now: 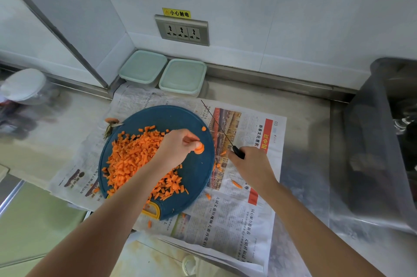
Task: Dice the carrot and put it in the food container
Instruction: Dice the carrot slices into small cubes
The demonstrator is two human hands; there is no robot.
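Dice [133,159] lie heaped over the left and near parts of the blue board [194,177], which sits on newspaper [237,220] spread over the steel tabletop [304,141]. The left grip [178,148] pinches the last carrot piece [199,148], which looks like a short stack of rounds, at the board's bare right side. One loose round [203,128] lies just beyond it. The right grip [250,166] is clenched round the handle of the knife [238,152], blade pointing away over the newspaper, beside the board.

Cutting seems to be at its tail end and filling has not begun: both containers [182,77] stand lidded by the wall, apart from the board. The next move calls for setting the piece flat with fingertips tucked back, then bringing the blade across for strips and then cubes. A few bits have strayed onto the paper and will need gathering.
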